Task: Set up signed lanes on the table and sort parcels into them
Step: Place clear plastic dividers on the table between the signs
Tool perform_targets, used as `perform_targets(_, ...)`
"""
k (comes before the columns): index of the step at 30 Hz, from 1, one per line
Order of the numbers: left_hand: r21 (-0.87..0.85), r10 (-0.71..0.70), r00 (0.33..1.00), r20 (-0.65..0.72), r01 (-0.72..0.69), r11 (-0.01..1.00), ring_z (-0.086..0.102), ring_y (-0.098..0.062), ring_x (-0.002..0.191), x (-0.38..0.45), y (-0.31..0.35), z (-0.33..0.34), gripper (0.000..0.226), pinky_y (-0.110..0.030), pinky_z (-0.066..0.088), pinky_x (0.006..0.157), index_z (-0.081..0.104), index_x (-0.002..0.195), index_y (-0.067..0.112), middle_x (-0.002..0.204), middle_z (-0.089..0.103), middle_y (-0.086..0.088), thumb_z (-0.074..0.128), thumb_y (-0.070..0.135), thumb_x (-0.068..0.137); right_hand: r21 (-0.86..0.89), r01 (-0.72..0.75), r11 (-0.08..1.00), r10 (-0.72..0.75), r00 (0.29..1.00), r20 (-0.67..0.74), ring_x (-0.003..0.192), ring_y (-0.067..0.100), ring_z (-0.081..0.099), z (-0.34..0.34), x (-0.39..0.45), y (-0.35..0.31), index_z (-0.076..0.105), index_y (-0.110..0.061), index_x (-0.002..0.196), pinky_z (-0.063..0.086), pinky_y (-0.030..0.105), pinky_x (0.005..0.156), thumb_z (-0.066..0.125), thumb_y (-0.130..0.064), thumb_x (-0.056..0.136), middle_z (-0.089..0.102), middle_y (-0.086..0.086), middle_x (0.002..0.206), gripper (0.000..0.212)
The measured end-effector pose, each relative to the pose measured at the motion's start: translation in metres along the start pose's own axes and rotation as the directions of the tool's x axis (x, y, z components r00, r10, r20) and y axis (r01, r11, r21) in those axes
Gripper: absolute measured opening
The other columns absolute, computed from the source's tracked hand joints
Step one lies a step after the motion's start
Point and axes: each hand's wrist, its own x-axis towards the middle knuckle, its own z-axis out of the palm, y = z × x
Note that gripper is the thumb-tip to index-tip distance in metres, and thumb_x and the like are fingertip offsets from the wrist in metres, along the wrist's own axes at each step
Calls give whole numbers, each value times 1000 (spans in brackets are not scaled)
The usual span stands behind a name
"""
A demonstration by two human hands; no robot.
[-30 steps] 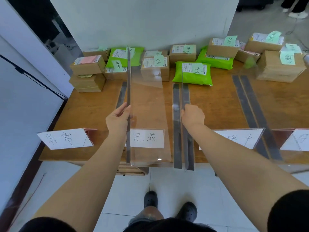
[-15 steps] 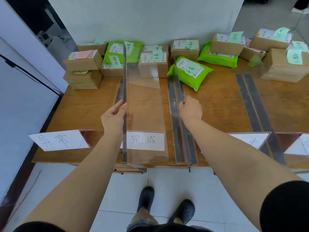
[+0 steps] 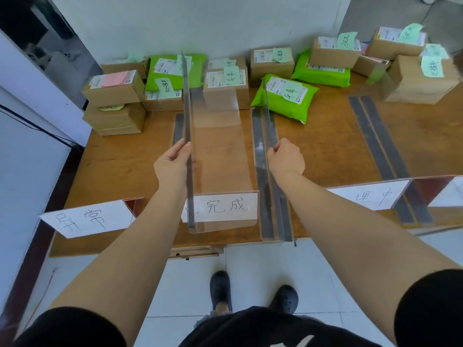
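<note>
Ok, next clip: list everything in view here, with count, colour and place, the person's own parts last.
clear channel: one, transparent, U-shaped, held over the table's middle, front bearing a white sign
table: one, brown wood, against a white wall
dark strips: paired grey bands running front to back, right of centre; more beside the channel
white signs: handwritten, along the front edge, some cut off at right
cardboard boxes: about ten, brown, along the back edge, most with green notes, one pink
green mailers: three, bright green, among the boxes
shoes: two, black, on the tiled floor
left hand: grips the channel's left wall
right hand: grips the channel's right wall
</note>
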Motion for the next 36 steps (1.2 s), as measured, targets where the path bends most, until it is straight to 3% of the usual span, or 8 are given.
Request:
perform_targets(3,-21,-18,1000,23,19,1000,67,-16,80,5,0,-3,35,-27,58,75,60,122,15,98,69,-1,63,17,87,-8,-7,1000,7,1000,16,109,28,57,-4,1,-3,48,-12,121,40,30,73,54,-35,92,55,8,122,38)
perform_targets(5,-21,-19,999,37,20,1000,67,-16,81,8,1,-6,35,-28,58,76,60,122,16,89,69,4,63,17,88,8,56,998,-56,996,-76,113,24,52,-7,-2,-8,45,-13,125,42,32,77,60,-38,88,49,5,126,47)
perform_targets(8,-44,-7,998,59,10,999,69,-20,87,11,6,-15,35,-30,58,79,60,122,17,89,69,5,63,18,88,246,236,940,-173,952,-251,93,14,52,-11,-8,-32,55,-12,113,42,29,75,57,-36,90,54,-1,103,33)
perform_targets(12,-93,-10,997,73,17,995,70,-23,86,18,19,-39,34,-32,59,77,62,120,18,102,70,-4,65,19,86,704,127,699,-241,968,64,53,9,48,-14,-21,-94,59,-15,93,40,19,49,57,-34,91,53,-4,69,19)
perform_targets(15,-186,-38,998,51,47,982,69,-19,83,25,30,-66,32,-30,57,78,63,118,19,103,70,-3,65,19,86,695,92,713,-292,940,175,44,8,47,-7,-31,-127,51,-14,115,40,18,40,62,-30,89,53,1,71,32)
perform_targets(17,-142,-4,1000,26,8,990,61,-13,96,32,30,-84,33,-24,52,83,62,120,18,110,66,3,64,21,87,664,67,745,-341,893,292,47,10,47,2,-42,-144,48,-10,124,41,16,38,60,-22,90,55,3,72,37)
perform_targets(23,-23,-52,994,92,54,998,61,-25,111,60,21,-136,24,-46,48,98,69,109,28,116,68,1,63,34,86,697,75,713,-389,870,304,39,4,50,34,-70,-184,56,-4,101,43,15,40,43,-6,96,56,4,64,14)
perform_targets(36,359,-58,973,224,-27,933,57,-18,107,85,13,-181,45,-28,49,86,49,130,10,125,58,-7,62,7,86,588,133,798,-336,908,251,47,14,49,82,-98,-214,52,-18,82,46,18,42,36,-2,94,53,3,65,26)
